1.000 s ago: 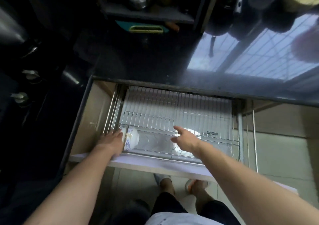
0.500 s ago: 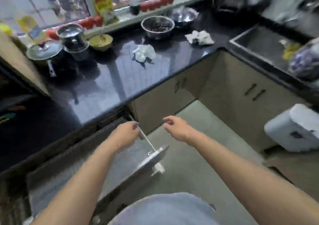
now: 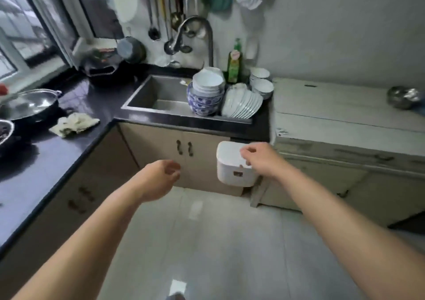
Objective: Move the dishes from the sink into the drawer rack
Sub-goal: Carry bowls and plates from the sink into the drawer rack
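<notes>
The steel sink (image 3: 149, 92) lies ahead in the dark counter. At its right end stand a stack of blue-and-white bowls (image 3: 204, 97) topped by white bowls, and a leaning row of white plates (image 3: 243, 104). Two more stacks of small white bowls (image 3: 262, 81) sit on the counter behind them. My left hand (image 3: 161, 175) hangs over the floor, fingers loosely curled, holding nothing. My right hand (image 3: 259, 159) is raised in front of a white bin, also with nothing in it. Both hands are well short of the sink. The drawer rack is out of view.
A white bin (image 3: 232, 164) hangs on the cabinet below the sink. A tap (image 3: 195, 30) arches over the sink, with a green bottle (image 3: 234, 62) beside it. A rag (image 3: 73, 124) and pots (image 3: 27, 104) sit on the left counter. A white chest (image 3: 345, 120) stands right.
The view has swung from the open drawer rack round to the sink. Both hands left the rack, where a bowl and plate stay, and now reach forward over the floor.
</notes>
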A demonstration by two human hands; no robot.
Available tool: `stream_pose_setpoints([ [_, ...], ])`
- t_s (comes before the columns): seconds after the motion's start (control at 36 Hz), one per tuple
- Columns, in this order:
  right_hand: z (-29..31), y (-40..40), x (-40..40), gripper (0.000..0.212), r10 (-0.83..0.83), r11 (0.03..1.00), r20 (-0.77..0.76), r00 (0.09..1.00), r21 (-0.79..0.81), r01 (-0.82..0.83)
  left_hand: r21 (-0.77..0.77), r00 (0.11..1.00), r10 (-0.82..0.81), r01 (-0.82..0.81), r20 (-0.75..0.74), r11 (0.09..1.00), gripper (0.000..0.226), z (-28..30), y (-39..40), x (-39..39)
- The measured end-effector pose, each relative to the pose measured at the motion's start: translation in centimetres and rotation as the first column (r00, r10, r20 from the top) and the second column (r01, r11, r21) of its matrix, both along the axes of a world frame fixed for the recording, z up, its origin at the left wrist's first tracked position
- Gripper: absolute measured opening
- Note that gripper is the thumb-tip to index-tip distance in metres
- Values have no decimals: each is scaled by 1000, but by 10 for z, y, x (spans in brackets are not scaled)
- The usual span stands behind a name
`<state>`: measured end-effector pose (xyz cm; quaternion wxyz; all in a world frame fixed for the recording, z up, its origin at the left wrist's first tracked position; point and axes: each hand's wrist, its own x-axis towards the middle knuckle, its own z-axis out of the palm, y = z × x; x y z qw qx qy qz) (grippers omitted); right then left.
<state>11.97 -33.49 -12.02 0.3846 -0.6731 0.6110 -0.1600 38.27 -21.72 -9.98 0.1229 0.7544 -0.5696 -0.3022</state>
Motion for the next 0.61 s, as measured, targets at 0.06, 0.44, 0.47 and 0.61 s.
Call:
stream_pose_setpoints([
  [0.06, -2, -27, -26, 31, -72, 997, 9, 997, 18, 72, 6, 999, -48, 48, 10, 999, 32, -5, -36, -19],
  [0.44, -14, -211, -76, 24, -163, 978, 31, 986, 133, 158, -27, 988, -134, 132, -74, 991, 29, -20, -276, -61],
  [0.47, -15, -228, -86, 23, -182, 976, 40, 983, 129, 175, -44, 987, -147, 145, -69, 988, 27, -16, -300, -65],
  [0.61, -30, -288, -135, 22, -369, 915, 73, 926, 200, 349, -54, 983, -173, 170, -57, 984, 27, -5, -386, -98],
])
